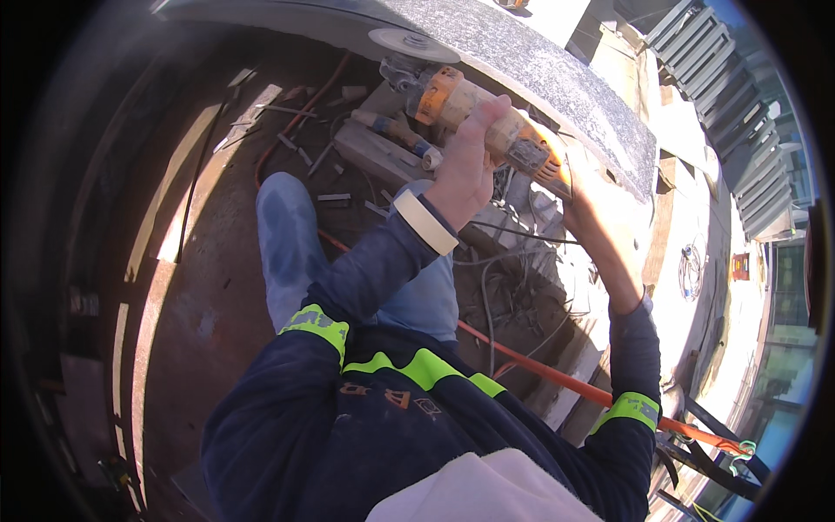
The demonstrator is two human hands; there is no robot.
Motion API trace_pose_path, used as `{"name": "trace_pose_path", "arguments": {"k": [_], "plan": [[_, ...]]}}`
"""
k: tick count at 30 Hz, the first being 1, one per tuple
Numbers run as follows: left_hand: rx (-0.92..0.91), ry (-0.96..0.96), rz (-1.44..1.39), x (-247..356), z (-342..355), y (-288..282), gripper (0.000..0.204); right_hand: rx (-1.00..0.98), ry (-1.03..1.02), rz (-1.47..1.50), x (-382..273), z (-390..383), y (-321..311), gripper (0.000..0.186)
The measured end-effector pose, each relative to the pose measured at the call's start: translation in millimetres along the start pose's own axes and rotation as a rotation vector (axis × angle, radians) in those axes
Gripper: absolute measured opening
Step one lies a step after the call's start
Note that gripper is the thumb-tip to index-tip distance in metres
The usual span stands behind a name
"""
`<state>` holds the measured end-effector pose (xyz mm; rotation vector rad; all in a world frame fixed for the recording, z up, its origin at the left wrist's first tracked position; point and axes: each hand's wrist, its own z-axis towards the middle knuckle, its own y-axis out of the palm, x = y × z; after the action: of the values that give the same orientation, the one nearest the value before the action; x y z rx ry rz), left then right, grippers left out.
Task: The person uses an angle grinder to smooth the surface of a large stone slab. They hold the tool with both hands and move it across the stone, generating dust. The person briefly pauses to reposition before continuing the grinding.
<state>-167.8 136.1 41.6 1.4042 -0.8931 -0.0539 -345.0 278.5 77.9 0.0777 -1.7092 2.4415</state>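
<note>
A dusty yellow angle grinder (474, 120) is held up with its pale disc (413, 41) just at the edge of a speckled stone slab (557, 70); I cannot tell whether they touch. My left hand (470, 161) is closed round the grinder's middle, a cream tape roll on that wrist. My right hand (594, 213) grips its rear end, fingers partly hidden, beside a dark cable. Below the grinder lies another dusty tool (391, 130), partly hidden, on a grey block (365, 152).
Offcuts, rubble (539, 226) and loose cables lie below the slab, around my legs. An orange hose (548, 370) crosses at my right. Slatted boards (148, 261) are at the left; a pale ledge (696, 244) and stacked grey metal pieces (713, 104) are at the right.
</note>
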Motion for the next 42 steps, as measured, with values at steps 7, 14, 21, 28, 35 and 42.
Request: {"name": "trace_pose_path", "arguments": {"k": [7, 14, 21, 28, 35, 42], "plan": [[-0.025, -0.023, 0.003, -5.1, -3.4, 3.2, 0.039, 0.011, -0.002, 0.039, 12.9, -9.7, 7.3, 0.057], [-0.001, -0.005, -0.005, 13.3, 12.4, -11.7, 0.039, -0.057, 0.012, -0.033, -14.2, 15.5, -0.1, 0.058], [0.068, 0.006, 0.032, 34.3, 32.9, -30.6, 0.038, -0.050, -0.041, 0.026, -29.8, 41.7, 8.2, 0.058], [0.041, -0.055, 0.045, 59.7, 39.5, -31.3, 0.047, -0.197, 0.041, 0.145, -54.5, 61.8, -4.8, 0.063], [0.020, -0.040, 0.013, 42.8, 27.0, -23.6, 0.044, -0.290, 0.106, 0.254, -43.5, 47.4, -11.1, 0.061], [-0.019, -0.032, 0.007, 7.6, 1.9, -0.1, 0.043, -0.122, 0.066, 0.414, 13.8, -6.0, 33.0, 0.065]]}}
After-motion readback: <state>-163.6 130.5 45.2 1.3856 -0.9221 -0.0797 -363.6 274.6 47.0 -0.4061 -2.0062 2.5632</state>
